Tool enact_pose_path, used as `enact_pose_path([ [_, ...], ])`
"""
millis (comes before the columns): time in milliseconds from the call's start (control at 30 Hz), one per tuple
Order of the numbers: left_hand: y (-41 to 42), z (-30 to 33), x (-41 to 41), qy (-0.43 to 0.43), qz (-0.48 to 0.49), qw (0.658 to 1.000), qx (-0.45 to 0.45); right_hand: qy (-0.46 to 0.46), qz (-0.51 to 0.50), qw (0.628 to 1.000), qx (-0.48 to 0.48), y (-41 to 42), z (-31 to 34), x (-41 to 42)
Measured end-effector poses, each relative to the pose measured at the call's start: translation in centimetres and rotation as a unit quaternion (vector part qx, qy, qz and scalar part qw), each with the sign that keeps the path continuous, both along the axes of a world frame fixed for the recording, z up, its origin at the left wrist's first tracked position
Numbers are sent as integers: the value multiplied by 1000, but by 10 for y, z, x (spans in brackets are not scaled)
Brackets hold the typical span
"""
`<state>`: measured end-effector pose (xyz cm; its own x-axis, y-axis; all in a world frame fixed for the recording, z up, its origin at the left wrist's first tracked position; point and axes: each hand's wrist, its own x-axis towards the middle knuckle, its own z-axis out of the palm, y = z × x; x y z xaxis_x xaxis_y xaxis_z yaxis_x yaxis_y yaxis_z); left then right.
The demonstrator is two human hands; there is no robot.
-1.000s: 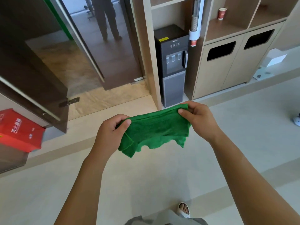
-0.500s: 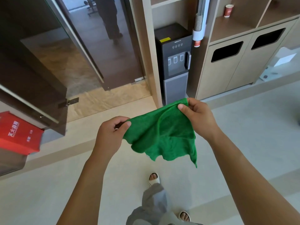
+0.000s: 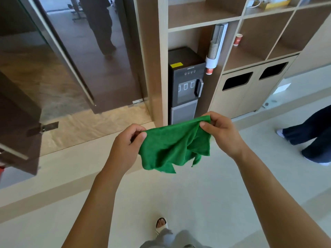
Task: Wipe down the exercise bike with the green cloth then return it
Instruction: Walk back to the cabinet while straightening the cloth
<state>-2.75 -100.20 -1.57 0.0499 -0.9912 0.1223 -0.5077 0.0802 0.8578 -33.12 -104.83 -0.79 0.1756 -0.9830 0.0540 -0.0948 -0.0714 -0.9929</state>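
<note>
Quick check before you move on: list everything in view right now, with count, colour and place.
green cloth: one, green, held up between both hands
water dispenser: one, black and grey, in the shelving niche
cup dispenser: one, white, right of the water dispenser
paper cup: one, red and white, on a shelf
bin openings: two, black, in the beige cabinet
bystander's legs: dark trousers, right edge
left hand: pinches the cloth's left corner
right hand: pinches the cloth's right corner

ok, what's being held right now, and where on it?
The green cloth, by its top edge: left hand pinches the left end, right hand the right end.
</note>
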Motion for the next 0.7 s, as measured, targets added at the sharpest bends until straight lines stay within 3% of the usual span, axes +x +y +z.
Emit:
enact_pose_path([
  [200,-50,10,20,-12,-45,997,-56,19,-50,999,11,-31,0,23],
  [533,-92,5,43,-5,-35,998,-61,49,-86,995,-18,-83,-2,32],
  [700,-106,1,41,-27,-11,999,-46,8,-79,997,-22,-102,-8,33],
])
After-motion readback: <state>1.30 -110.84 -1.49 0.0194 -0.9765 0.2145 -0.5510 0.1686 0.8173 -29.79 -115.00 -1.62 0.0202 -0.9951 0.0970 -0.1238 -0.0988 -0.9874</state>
